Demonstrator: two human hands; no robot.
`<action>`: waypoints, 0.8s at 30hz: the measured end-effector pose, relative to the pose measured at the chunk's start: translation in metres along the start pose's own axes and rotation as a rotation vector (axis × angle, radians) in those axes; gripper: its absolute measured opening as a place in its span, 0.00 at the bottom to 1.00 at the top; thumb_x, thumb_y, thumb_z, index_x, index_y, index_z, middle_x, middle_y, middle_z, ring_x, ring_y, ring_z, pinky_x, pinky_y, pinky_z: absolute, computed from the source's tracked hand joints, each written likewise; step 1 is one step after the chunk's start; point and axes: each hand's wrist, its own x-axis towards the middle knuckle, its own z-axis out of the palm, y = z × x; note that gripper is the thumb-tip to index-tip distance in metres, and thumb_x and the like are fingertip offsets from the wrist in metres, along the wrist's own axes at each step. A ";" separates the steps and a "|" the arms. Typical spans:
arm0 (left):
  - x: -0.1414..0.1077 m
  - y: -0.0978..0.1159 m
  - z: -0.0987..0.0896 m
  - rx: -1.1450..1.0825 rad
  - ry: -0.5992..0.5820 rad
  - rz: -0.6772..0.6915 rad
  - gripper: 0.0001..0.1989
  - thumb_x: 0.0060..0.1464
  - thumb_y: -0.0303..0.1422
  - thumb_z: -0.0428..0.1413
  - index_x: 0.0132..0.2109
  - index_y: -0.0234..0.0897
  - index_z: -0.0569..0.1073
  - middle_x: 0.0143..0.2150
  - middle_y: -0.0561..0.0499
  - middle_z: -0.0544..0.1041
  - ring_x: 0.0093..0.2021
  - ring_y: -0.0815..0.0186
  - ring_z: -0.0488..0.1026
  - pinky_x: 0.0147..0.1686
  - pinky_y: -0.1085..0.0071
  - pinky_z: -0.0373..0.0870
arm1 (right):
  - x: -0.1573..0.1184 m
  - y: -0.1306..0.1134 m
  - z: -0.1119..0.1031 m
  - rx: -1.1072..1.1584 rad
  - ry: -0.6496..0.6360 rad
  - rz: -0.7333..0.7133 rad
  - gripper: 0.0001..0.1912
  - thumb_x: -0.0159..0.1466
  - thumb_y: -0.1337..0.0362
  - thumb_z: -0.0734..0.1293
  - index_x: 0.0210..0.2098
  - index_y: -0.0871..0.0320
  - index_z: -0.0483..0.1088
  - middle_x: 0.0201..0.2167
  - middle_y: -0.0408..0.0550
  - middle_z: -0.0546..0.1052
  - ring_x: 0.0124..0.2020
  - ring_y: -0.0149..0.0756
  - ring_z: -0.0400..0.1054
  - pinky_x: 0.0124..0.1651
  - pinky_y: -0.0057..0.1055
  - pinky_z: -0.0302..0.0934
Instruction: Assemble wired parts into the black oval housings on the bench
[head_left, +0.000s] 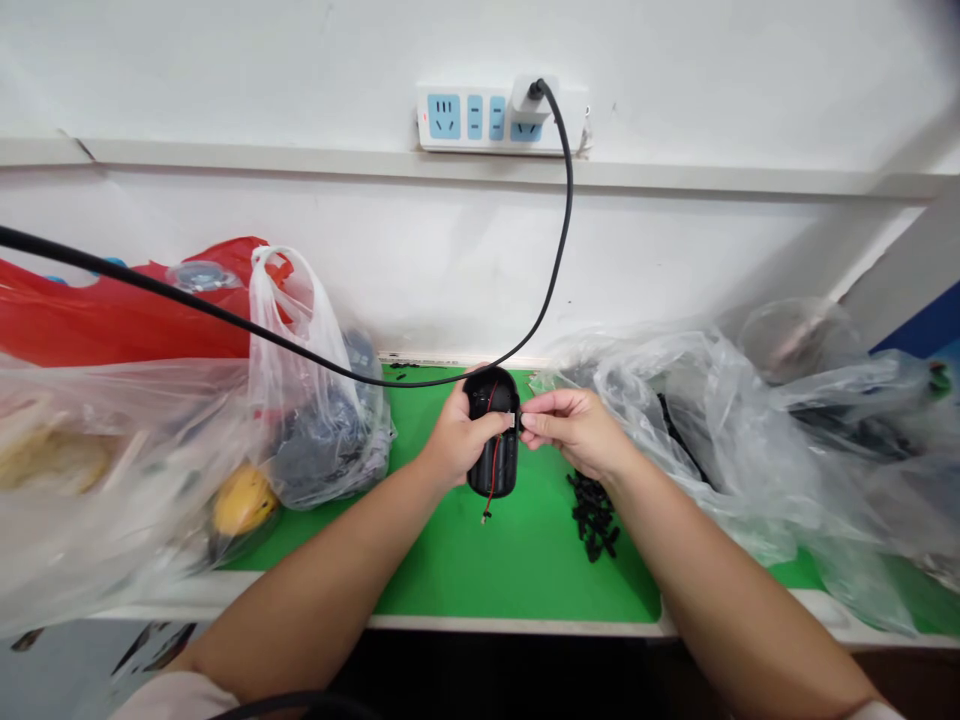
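A black oval plastic housing (pixel 493 470) is held upright above the green mat (pixel 450 570), with a thin red wire (pixel 494 468) running down its inside to a small connector below its lower edge. My left hand (pixel 460 435) grips the housing from the left, thumb across its front beside a small white piece (pixel 511 420). On the right edge, the fingertips of my right hand (pixel 570 428) are pinched together against the housing; whatever lies between them is too small to make out. A pile of small black parts (pixel 594 515) lies just below my right hand.
Clear plastic bags (pixel 720 440) spread over the right side. A white carrier bag (pixel 315 420), a yellow object (pixel 244 500) and a red bag (pixel 135 315) are at left. A black cable (pixel 568 200) hangs from the power strip (pixel 480 118) across the view.
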 end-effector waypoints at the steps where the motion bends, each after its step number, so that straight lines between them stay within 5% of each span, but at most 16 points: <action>1: 0.000 0.000 0.000 -0.004 -0.003 -0.005 0.33 0.40 0.28 0.62 0.54 0.42 0.61 0.34 0.56 0.69 0.30 0.71 0.68 0.32 0.73 0.67 | 0.000 0.000 0.000 -0.003 -0.001 -0.002 0.19 0.43 0.61 0.78 0.31 0.65 0.72 0.22 0.46 0.75 0.22 0.29 0.71 0.27 0.24 0.69; 24: -0.001 -0.003 0.002 0.082 -0.005 0.047 0.28 0.40 0.28 0.61 0.50 0.39 0.63 0.33 0.56 0.68 0.30 0.71 0.66 0.33 0.72 0.66 | -0.001 0.000 0.001 -0.135 0.036 -0.060 0.19 0.44 0.59 0.77 0.29 0.66 0.73 0.21 0.46 0.75 0.22 0.29 0.70 0.27 0.25 0.69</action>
